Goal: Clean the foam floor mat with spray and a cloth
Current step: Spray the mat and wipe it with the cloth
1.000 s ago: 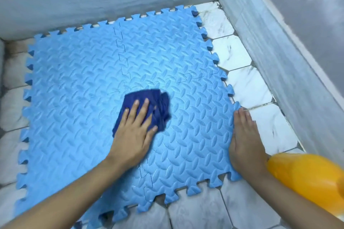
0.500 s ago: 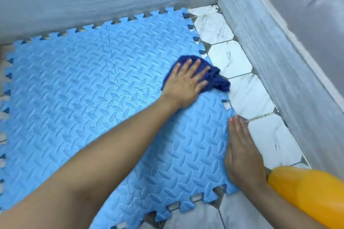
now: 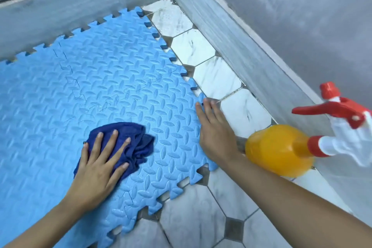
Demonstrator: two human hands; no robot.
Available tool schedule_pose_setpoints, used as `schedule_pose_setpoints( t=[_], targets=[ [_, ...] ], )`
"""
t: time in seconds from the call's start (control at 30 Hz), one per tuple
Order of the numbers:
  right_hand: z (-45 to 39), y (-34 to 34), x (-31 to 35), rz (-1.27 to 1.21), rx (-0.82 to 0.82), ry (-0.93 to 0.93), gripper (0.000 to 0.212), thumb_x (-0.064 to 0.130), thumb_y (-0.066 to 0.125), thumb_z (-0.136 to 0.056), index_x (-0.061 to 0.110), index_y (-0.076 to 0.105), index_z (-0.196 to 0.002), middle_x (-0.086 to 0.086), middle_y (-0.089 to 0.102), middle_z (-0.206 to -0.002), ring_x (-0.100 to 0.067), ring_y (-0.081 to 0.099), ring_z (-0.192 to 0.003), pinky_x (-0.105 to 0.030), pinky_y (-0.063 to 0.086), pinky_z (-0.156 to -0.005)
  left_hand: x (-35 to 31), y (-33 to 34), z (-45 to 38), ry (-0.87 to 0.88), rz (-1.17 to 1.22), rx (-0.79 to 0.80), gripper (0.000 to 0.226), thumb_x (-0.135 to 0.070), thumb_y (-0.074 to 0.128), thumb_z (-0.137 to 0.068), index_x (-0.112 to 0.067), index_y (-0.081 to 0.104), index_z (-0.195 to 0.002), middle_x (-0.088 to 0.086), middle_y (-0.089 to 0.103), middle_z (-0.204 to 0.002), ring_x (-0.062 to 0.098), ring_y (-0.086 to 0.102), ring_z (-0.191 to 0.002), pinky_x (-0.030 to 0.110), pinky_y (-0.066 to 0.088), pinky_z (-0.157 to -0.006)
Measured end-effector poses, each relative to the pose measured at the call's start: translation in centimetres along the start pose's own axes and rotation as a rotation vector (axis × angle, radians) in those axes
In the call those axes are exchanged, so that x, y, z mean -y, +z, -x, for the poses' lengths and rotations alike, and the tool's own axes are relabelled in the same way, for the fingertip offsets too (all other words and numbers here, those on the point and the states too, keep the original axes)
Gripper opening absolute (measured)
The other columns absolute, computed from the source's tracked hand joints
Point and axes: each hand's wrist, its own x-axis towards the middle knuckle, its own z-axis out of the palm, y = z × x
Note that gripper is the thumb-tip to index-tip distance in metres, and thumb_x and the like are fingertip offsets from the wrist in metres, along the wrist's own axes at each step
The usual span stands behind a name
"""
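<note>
A light blue foam floor mat (image 3: 112, 78) of interlocking tiles covers the floor, its toothed edge running along the right and near sides. My left hand (image 3: 98, 165) lies flat with spread fingers on a crumpled dark blue cloth (image 3: 138, 143), pressing it onto the mat's near right part. Fingers straight, my right hand (image 3: 215, 131) rests flat on the mat's right edge, half over the tiles. An orange spray bottle (image 3: 277, 149) with a red and white trigger head (image 3: 346, 127) stands on the floor just right of my right wrist.
White marble-look hexagon floor tiles (image 3: 217, 78) border the mat on the right and near side. A grey skirting and wall (image 3: 261, 50) run along the right, and another wall (image 3: 80, 6) closes the far side, meeting in the corner.
My left hand has drawn the cloth back from the mat's far right edge toward me and to the left. The view has shifted right, showing the bottle's trigger head. My right hand stays put.
</note>
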Motion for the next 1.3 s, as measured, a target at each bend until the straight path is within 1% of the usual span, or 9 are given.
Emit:
schedule_pose_setpoints(
  t=[0.13,0.3,0.43,0.57,0.7,0.8,0.93,1.13,1.3],
  targets=[
    [1.0,0.6,1.0,0.031,0.021,-0.035,0.061,0.015,0.04,-0.09,0.014,0.034,-0.151,-0.02,0.027,-0.158,-0.04,0.024,-0.146,-0.049,0.03,-0.116,0.3,-1.5,-6.4,-0.135,0.05,-0.041,0.072,-0.075,0.013,-0.084,-0.045,0.006,-0.149,-0.009,-0.002,-0.161,0.024,-0.014,-0.146,0.06,-0.003,-0.112],
    [1.6,0.3,0.9,0.049,0.064,-0.082,0.059,0.019,0.036,-0.095,0.015,0.029,-0.153,-0.019,0.021,-0.16,-0.036,0.019,-0.148,-0.044,0.022,-0.119,-1.5,-0.4,-6.5,-0.191,0.032,-0.158,0.069,-0.068,0.022,-0.087,-0.043,0.01,-0.15,-0.005,0.003,-0.161,0.03,-0.01,-0.147,0.061,-0.002,-0.111],
    [0.9,-0.1,0.8,0.01,0.125,-0.092,0.057,0.029,0.024,-0.099,0.016,0.024,-0.154,-0.014,0.014,-0.163,-0.032,0.011,-0.151,-0.044,0.021,-0.121,-1.2,-0.2,-6.2,-0.233,0.072,-0.153,0.064,-0.054,0.017,-0.094,-0.027,0.019,-0.151,0.008,0.015,-0.159,0.026,0.007,-0.147,0.051,0.01,-0.115],
    [0.2,-2.3,1.1,-0.099,0.221,-0.005,0.071,0.054,0.003,-0.097,0.015,0.001,-0.156,0.005,-0.013,-0.16,-0.018,-0.008,-0.151,-0.043,0.008,-0.122,-1.0,-0.6,-7.2,-0.193,0.142,-0.157,0.059,-0.037,0.025,-0.098,-0.003,0.032,-0.146,0.015,0.028,-0.153,0.021,0.018,-0.143,0.048,0.02,-0.115],
    [-0.6,-7.6,2.5,-0.215,0.037,0.03,0.067,0.05,0.011,-0.1,0.017,-0.006,-0.156,0.006,-0.015,-0.161,-0.009,-0.016,-0.149,-0.037,-0.005,-0.123,-2.0,-2.5,-9.1,-0.143,0.249,-0.199,0.054,-0.019,0.044,-0.099,-0.003,0.027,-0.148,0.011,0.019,-0.157,0.014,0.008,-0.143,0.04,0.012,-0.12],
    [-2.0,-13.3,4.2,-0.257,-0.186,0.016,0.062,0.039,0.023,-0.104,0.018,-0.004,-0.156,0.004,-0.009,-0.164,-0.007,-0.014,-0.148,-0.03,-0.012,-0.12,-5.5,-5.3,-12.1,-0.025,0.261,-0.285,0.054,-0.021,0.043,-0.1,-0.004,0.025,-0.148,0.01,0.016,-0.158,0.017,0.008,-0.146,0.033,0.006,-0.118],
    [-3.2,-20.7,3.8,-0.195,-0.403,0.005,0.062,0.037,0.026,-0.104,0.016,0.001,-0.156,0.001,-0.002,-0.165,-0.014,-0.006,-0.151,-0.032,-0.008,-0.12,-12.7,-9.3,-17.0,0.149,0.229,-0.343,0.057,-0.027,0.036,-0.102,-0.004,0.017,-0.15,0.012,0.009,-0.159,0.023,0.004,-0.148,0.034,0.003,-0.118],
    [-2.5,-26.2,-2.1,-0.09,-0.462,0.096,0.067,0.041,0.032,-0.103,0.013,0.003,-0.156,-0.004,-0.001,-0.165,-0.021,-0.002,-0.152,-0.038,0.0,-0.122,-21.2,-11.2,-21.5,0.185,0.144,-0.245,0.061,-0.04,0.027,-0.103,-0.006,0.01,-0.151,0.012,0.004,-0.16,0.023,-0.001,-0.148,0.037,0.001,-0.119],
    [-1.0,-25.6,-4.6,0.042,-0.359,0.094,0.081,0.059,0.035,-0.096,0.018,0.0,-0.156,-0.004,-0.008,-0.165,-0.021,-0.007,-0.152,-0.04,0.0,-0.124,-22.6,-9.3,-22.8,0.148,0.126,-0.097,0.075,-0.056,0.022,-0.098,-0.007,0.005,-0.152,0.012,-0.002,-0.161,0.023,-0.006,-0.148,0.04,-0.001,-0.119]
  ],
)
